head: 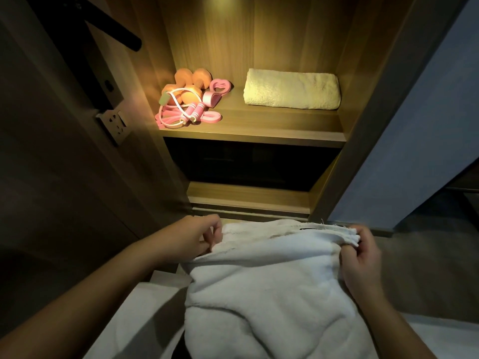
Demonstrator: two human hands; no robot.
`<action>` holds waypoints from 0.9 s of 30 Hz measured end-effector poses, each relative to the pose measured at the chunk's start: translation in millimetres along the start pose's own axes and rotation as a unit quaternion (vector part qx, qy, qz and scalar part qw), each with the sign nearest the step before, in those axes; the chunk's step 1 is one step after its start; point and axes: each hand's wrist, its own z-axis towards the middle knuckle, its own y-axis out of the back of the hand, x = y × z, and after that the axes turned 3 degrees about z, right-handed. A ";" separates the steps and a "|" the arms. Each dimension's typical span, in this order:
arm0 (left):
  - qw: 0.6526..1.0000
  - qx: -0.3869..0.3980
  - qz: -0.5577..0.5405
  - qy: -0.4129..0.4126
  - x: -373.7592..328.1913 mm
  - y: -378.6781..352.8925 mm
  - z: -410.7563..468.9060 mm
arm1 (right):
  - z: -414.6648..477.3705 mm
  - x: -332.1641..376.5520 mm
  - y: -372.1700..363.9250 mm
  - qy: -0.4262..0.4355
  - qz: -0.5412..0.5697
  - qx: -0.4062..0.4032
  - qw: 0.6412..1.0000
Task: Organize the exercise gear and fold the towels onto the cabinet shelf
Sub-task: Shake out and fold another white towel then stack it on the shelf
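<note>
Lit wooden cabinet shelf holds one folded towel at right and, well apart at left, two orange dumbbells, one pink skipping rope and one pink stretch band, heaped and touching. Nearer, below the shelf, one white towel is held up: left hand pinches its left top edge, right hand grips the bunched right corner. One wall socket sits on the dark panel at left; the held towel hides the floor beneath.

No readable text, labels, brands or numbers on anything in view.
</note>
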 end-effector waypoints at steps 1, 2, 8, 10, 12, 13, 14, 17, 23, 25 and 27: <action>1.000 0.003 0.008 -0.023 2.6 1.0 -2.2 | -0.3 -0.5 -0.4 0.001 0.003 0.000 1.000; 0.999 0.006 0.015 -0.044 4.6 1.3 -4.4 | -0.6 0.2 -0.7 0.004 0.005 0.000 1.000; 0.992 0.064 0.040 -0.099 11.2 -6.1 -19.4 | -2.4 0.4 -2.1 0.011 -0.001 0.003 1.000; 0.989 0.093 0.063 -0.098 9.2 -13.2 -26.5 | -3.5 0.2 -3.3 0.005 -0.005 0.004 1.000; 0.987 0.097 0.096 -0.089 5.8 -21.4 -34.4 | -4.2 -2.3 -2.9 -0.008 -0.010 0.006 1.000; 0.987 0.096 0.102 -0.080 4.0 -25.8 -38.5 | -4.3 -4.3 -2.1 -0.014 -0.017 0.005 1.000; 0.988 0.094 0.098 -0.074 2.4 -30.2 -42.2 | -4.4 -6.0 -1.2 -0.017 -0.024 0.007 1.000; 0.993 0.093 0.052 -0.050 0.4 -39.1 -46.9 | -6.1 -7.3 -1.2 -0.020 -0.034 0.018 0.999; 0.997 0.005 0.057 0.045 -1.9 -49.4 -31.4 | -7.5 -1.1 -4.8 -0.010 -0.040 0.015 0.999; 0.990 -0.060 0.106 0.069 -2.5 -56.7 -27.7 | -7.7 -4.9 -2.7 -0.019 -0.042 0.010 0.999; 0.981 -0.153 0.095 0.076 -0.9 -65.0 -29.0 | -7.9 -10.4 1.3 -0.031 -0.046 0.001 0.998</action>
